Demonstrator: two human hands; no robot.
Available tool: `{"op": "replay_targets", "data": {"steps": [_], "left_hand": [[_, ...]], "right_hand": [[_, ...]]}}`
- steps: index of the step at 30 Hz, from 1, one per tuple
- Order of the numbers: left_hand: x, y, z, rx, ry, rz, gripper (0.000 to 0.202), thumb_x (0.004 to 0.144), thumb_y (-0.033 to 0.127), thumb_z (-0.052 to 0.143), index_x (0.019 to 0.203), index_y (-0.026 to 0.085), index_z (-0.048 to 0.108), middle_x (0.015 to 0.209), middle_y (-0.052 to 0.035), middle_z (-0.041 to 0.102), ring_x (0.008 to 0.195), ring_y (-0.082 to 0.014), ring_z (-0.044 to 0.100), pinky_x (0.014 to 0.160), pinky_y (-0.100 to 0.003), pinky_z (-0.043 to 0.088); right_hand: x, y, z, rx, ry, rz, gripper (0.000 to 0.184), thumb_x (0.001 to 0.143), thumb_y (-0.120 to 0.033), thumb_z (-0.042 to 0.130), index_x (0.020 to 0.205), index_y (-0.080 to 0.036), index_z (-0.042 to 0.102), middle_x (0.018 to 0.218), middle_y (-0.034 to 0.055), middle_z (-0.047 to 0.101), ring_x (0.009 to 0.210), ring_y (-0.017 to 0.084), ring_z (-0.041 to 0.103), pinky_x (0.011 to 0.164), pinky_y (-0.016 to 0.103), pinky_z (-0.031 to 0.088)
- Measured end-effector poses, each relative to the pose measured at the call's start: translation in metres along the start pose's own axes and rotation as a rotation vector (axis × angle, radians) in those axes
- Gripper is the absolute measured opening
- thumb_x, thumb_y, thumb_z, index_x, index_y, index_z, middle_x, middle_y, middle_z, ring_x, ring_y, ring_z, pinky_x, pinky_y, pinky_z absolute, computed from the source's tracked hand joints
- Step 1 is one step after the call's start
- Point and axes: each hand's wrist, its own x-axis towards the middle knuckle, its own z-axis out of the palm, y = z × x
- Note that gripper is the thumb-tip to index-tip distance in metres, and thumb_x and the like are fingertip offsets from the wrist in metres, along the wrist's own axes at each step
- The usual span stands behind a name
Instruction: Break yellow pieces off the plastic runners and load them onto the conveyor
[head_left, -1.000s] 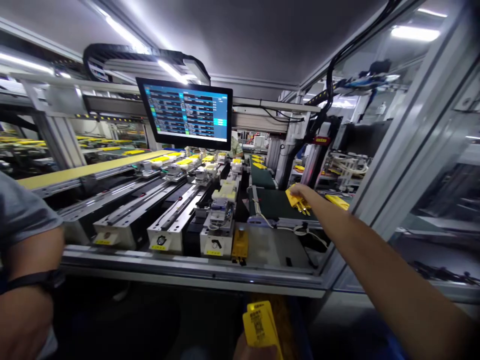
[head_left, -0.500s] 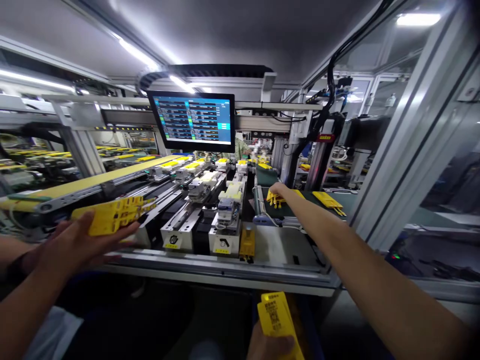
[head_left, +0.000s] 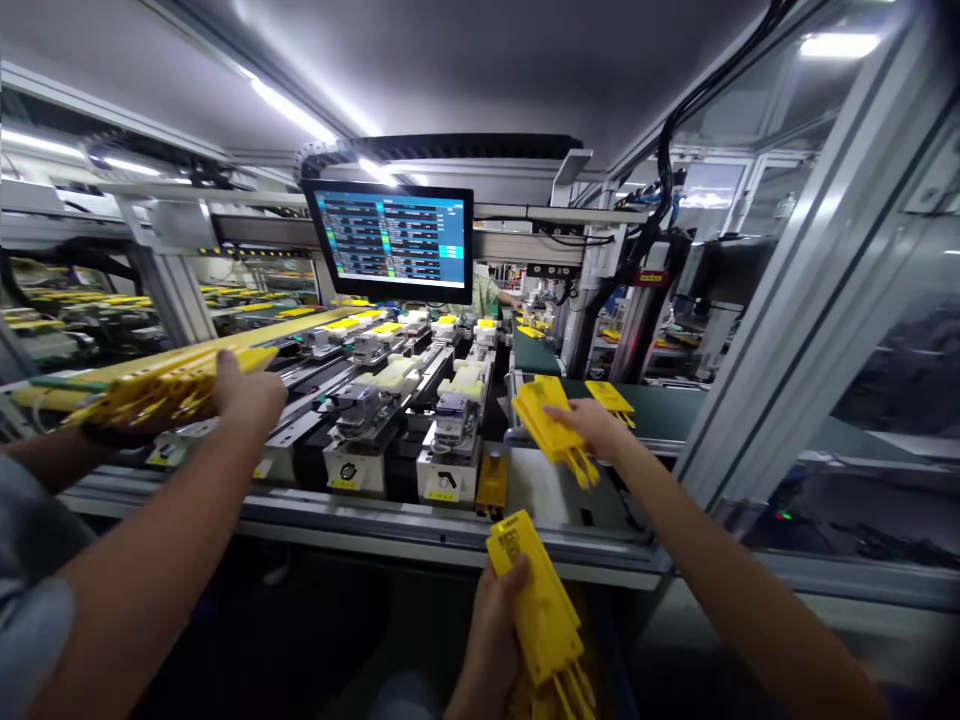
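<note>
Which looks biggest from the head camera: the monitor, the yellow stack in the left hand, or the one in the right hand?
1. Monitor.
2. Yellow stack in the left hand. It is nearest the camera, so it may only look large.
3. Smaller yellow stack under the right hand.

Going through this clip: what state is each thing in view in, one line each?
Left hand: gripping a yellow stack, tilted.
Right hand: gripping a second yellow stack.
Co-worker's hand: holding a third yellow stack.
Monitor: on, showing a blue table.
Yellow piece: lying on a green mat.
</note>
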Motion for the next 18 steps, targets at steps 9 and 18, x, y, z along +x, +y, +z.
{"op": "replay_targets", "data": {"steps": [9,18], "left_hand": [[0.018,-0.008,0.022,-0.290,-0.207,-0.068,0.051,0.083,0.052,0.060,0.108,0.008,0.066,0.100,-0.0167,0.072,0.095,-0.0316,0.069,0.085,-0.040,0.055],[0.028,-0.010,-0.011,-0.217,0.067,-0.151,0.034,0.074,0.033,0.073,0.096,0.008,0.064,0.079,-0.0134,0.073,0.079,-0.0303,0.072,0.077,-0.040,0.057]], "right_hand": [[-0.130,0.095,0.056,-0.593,0.008,-0.104,0.025,0.078,-0.032,0.063,0.096,-0.016,0.058,0.094,0.0099,0.069,0.087,0.024,0.065,0.070,0.029,0.049],[-0.042,0.020,0.026,-0.934,0.280,-0.270,0.029,0.090,-0.031,0.052,0.109,-0.012,0.064,0.106,0.0164,0.068,0.102,0.028,0.063,0.087,0.034,0.046]]}}
